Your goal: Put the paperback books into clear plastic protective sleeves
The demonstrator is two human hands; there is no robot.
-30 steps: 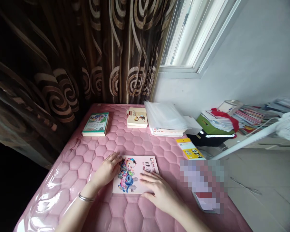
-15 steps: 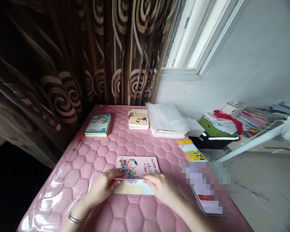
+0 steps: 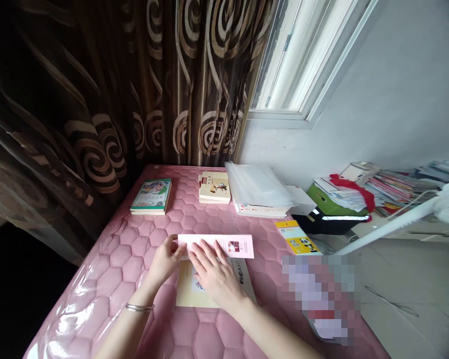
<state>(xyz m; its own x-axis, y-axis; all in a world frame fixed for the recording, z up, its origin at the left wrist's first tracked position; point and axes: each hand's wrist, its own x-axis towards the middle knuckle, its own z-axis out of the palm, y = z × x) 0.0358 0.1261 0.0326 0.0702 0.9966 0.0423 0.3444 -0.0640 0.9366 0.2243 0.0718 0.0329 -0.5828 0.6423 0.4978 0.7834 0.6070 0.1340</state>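
A thin paperback book (image 3: 189,297) lies open on the pink quilted mattress (image 3: 213,331), its cream page toward me. Its pale pink cover (image 3: 243,252) stretches as a strip along the far side, with a small picture and print at its right end. At the strip's left end, my left hand (image 3: 168,259) pinches the cover's edge between thumb and fingers. My right hand (image 3: 215,276) lies flat with fingers spread over the cover and page, hiding part of the printed picture. A metal bangle (image 3: 139,308) circles my left wrist.
Beyond the book are a green-covered book (image 3: 151,194), cream books (image 3: 214,188) and a stack under clear plastic sheets (image 3: 260,187). To the right lie a yellow panda packet (image 3: 297,238) and a pixelated area. A white fan pole (image 3: 385,224) leans past the mattress edge.
The illustrated front cover has turned over and away, baring the cream page and the pink strip. My left hand moved up to the strip's left end; my right hand flattened onto the book.
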